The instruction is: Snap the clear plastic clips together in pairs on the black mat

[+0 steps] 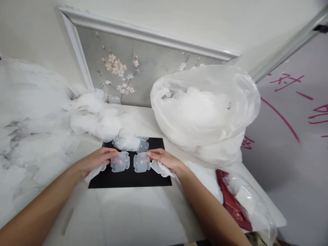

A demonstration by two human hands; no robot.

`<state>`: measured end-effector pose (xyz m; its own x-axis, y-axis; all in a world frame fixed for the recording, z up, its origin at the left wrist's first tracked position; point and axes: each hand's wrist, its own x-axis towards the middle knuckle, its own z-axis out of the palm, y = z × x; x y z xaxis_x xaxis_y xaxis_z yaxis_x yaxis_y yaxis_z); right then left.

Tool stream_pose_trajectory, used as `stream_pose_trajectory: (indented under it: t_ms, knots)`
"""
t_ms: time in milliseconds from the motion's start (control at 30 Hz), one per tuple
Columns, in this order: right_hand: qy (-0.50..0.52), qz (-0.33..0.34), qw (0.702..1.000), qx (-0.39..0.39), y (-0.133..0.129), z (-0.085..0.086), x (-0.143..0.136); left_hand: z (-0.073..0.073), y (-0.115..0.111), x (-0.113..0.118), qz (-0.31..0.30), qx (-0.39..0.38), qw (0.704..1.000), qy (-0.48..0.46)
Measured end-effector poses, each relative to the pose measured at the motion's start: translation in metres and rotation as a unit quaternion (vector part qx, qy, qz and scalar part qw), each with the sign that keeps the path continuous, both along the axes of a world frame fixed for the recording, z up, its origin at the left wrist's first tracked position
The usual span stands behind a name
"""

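Observation:
Over a black mat (130, 180), my left hand (97, 160) pinches a flat, translucent plastic piece (120, 163) with notched edges and small marks near its sides. My right hand (165, 160) grips a similar translucent plastic piece (141, 163), level with the first and a small gap apart from it. More of the pieces are tucked in each palm: some (96, 172) show under the left hand, others (160, 168) under the right. Just beyond both hands, a loose cluster of the same pieces (128, 142) lies on the mat's far edge.
Heaps of translucent pieces (38, 136) cover the table's left side. A large clear bag (205, 136) full of them stands at the back right. Near the right edge lie a red pouch (230, 201) and a plastic bag (253, 198). A framed flower picture (151, 71) leans behind.

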<state>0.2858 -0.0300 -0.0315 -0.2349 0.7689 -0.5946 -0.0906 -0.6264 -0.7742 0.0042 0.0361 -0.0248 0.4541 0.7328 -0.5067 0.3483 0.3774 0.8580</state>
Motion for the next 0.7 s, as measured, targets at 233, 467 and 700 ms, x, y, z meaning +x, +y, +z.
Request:
stream_pose_trajectory:
  t_ms: [233,467,700]
  knots:
    - [0.014,0.025,0.999,0.031,0.0,-0.009,0.002,0.008,-0.002,0.005,-0.017,-0.035,0.999,0.01]
    - [-0.055,0.068,0.981,0.175,-0.001,0.0,0.011,0.016,-0.001,-0.007,-0.107,0.121,0.986,0.045]
    - [-0.133,0.183,0.946,0.234,-0.005,0.02,0.021,0.027,-0.004,-0.009,-0.174,0.225,0.952,0.109]
